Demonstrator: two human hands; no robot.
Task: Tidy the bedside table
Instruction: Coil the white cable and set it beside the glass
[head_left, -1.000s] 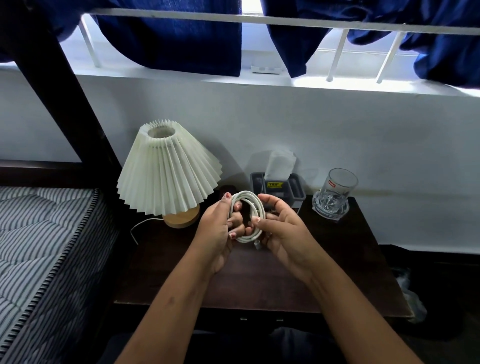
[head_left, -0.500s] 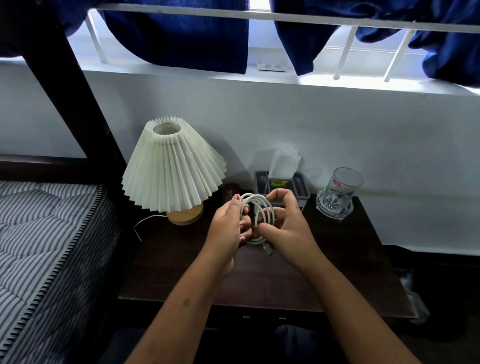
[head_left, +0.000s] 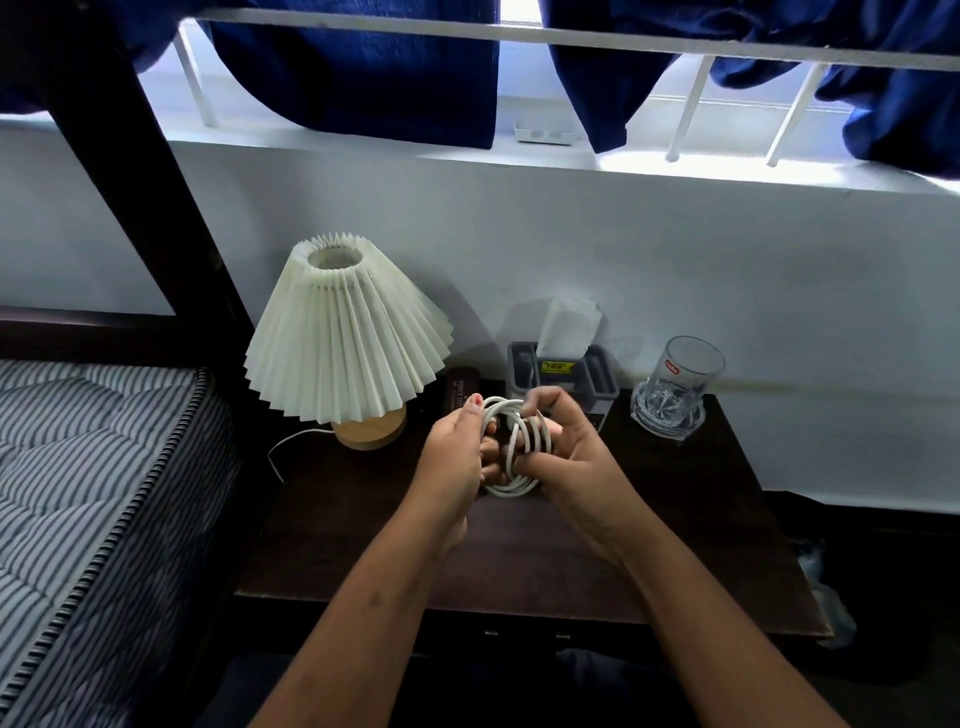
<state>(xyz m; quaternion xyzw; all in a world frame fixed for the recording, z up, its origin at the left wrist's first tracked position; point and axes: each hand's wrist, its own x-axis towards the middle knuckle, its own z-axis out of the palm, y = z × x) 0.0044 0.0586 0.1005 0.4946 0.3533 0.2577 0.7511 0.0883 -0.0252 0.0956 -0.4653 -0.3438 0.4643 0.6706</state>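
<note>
A coiled white cable (head_left: 515, 447) is held above the dark wooden bedside table (head_left: 519, 561), just in front of its back edge. My left hand (head_left: 457, 457) grips the coil's left side, thumb on top. My right hand (head_left: 566, 457) curls round the coil's right side, fingers through the loops. The cable's free end is hidden between the hands.
A pleated white lamp (head_left: 343, 332) on a wooden base stands back left, its cord (head_left: 283, 452) trailing. A grey tissue holder (head_left: 563, 371), a small dark box (head_left: 462, 389) and a glass (head_left: 678, 387) on a coaster line the wall. A striped mattress (head_left: 78, 493) lies left.
The coil has been turned and wound tighter between both hands. My right fingers have wrapped further round the loops. The view has shifted slightly.
</note>
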